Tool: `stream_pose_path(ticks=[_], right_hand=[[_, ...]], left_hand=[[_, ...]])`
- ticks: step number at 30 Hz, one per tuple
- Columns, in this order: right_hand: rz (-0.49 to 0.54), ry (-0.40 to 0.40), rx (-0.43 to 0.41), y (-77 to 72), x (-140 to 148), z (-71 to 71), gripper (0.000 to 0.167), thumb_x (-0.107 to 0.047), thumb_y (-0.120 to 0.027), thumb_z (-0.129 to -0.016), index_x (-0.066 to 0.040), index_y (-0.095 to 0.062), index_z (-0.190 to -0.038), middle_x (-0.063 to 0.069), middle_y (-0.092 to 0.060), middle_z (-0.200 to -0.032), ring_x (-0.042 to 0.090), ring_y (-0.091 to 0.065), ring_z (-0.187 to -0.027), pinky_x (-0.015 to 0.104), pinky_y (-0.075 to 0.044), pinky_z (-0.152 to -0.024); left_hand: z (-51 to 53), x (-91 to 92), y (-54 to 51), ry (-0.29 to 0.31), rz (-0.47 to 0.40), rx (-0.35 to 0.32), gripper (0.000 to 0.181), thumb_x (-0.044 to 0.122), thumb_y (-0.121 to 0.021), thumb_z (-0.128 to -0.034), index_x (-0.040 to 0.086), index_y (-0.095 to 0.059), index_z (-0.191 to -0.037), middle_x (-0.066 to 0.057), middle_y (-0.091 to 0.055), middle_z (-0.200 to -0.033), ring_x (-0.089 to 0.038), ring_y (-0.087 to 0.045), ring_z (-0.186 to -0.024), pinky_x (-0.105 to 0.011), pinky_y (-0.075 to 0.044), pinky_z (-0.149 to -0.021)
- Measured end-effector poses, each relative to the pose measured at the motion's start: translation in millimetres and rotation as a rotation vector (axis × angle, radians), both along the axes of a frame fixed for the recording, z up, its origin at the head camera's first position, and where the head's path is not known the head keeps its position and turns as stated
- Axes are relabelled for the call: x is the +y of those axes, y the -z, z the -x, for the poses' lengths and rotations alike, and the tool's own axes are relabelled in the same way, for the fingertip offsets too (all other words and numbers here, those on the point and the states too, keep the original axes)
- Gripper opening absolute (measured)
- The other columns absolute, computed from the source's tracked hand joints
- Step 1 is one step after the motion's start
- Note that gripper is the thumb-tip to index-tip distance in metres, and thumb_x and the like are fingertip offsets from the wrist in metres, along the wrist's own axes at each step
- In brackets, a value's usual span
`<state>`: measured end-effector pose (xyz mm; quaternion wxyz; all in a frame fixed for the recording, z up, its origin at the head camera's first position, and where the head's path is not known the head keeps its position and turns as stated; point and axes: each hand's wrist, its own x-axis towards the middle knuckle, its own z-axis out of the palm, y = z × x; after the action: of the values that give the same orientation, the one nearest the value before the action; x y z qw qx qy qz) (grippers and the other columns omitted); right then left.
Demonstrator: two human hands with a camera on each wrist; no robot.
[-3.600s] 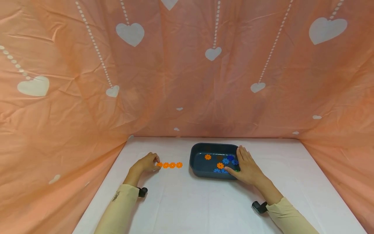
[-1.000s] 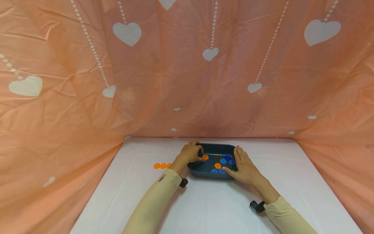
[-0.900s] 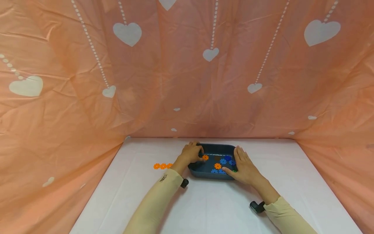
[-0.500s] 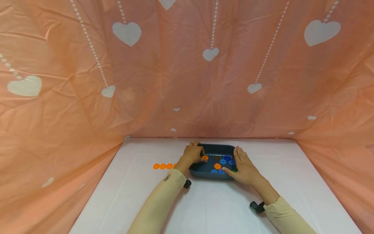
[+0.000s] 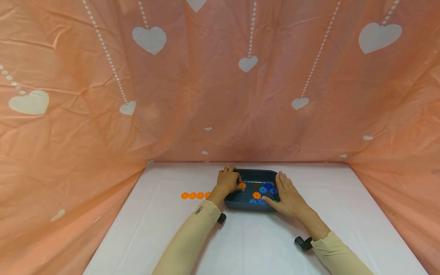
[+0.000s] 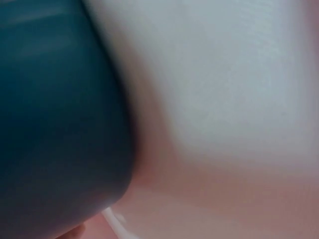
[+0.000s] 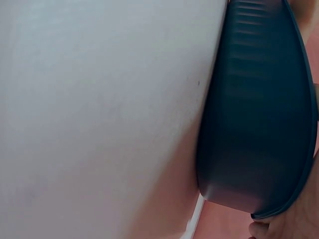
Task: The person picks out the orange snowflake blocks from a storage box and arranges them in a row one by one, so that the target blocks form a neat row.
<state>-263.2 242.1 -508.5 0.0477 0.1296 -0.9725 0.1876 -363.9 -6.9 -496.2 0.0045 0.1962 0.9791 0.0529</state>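
Observation:
A dark blue tray (image 5: 240, 206) holds several flower-shaped pieces in orange, blue, brown and green. My left hand (image 5: 227, 182) reaches over the tray's left end, thumb and forefinger at an orange piece (image 5: 242, 185) inside; the other fingers lie over the rim. My right hand (image 5: 290, 196) lies on the tray's right end with its fingers extended, the thumb over the near rim beside the blue pieces. In the left wrist view the tray's outer wall (image 6: 60, 119) fills the left side. The right wrist view shows the wall (image 7: 259, 109) with part of my right hand (image 7: 294, 219) at its rim.
A row of orange flower pieces (image 5: 192, 195) lies on the white table (image 5: 254, 244) left of the tray, its right end partly behind my left wrist. An orange curtain (image 5: 220, 95) with white hearts hangs behind the table and along its sides.
My left hand has moved from the left end of the orange row to the tray, shifting slightly right lately. My right hand has stayed on the tray's right end.

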Motion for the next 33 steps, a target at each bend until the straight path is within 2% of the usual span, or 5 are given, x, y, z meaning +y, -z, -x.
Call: stream_pose_path(ticks=[6,18,33], right_hand=[[0.0,0.0,-0.001,-0.3,-0.4,-1.2,0.115,-0.069,-0.06,-0.099,0.016,-0.017,-0.163,0.035,-0.011,-0.173,0.05,-0.011,-0.162,0.063,-0.013,-0.129],[-0.006,-0.004,-0.008,0.0,-0.3,-0.5,0.116,-0.07,-0.059,-0.1,0.015,-0.014,-0.164,0.035,-0.01,-0.173,0.05,-0.011,-0.162,0.063,-0.012,-0.129],[0.001,-0.009,-0.007,-0.2,0.5,0.2,0.116,-0.07,-0.059,-0.1,0.016,-0.015,-0.163,0.035,-0.009,-0.173,0.051,-0.01,-0.162,0.064,-0.013,-0.129]], left_hand=[[-1.5,1.3,1.4,-0.013,-0.008,0.013,0.035,0.058,-0.087,-0.0851,0.028,-0.081,-0.102,-0.004,-0.05,-0.156,-0.03,-0.048,-0.141,-0.048,-0.041,-0.117],[-0.9,1.1,1.6,-0.016,-0.02,0.008,0.037,0.056,-0.088,-0.0857,0.026,-0.084,-0.106,-0.004,-0.05,-0.156,-0.03,-0.047,-0.142,-0.05,-0.037,-0.119],[-0.7,0.8,-0.6,-0.01,-0.012,-0.025,0.028,0.05,-0.088,-0.0886,0.026,-0.084,-0.102,-0.003,-0.046,-0.161,-0.031,-0.042,-0.147,-0.051,-0.028,-0.126]])
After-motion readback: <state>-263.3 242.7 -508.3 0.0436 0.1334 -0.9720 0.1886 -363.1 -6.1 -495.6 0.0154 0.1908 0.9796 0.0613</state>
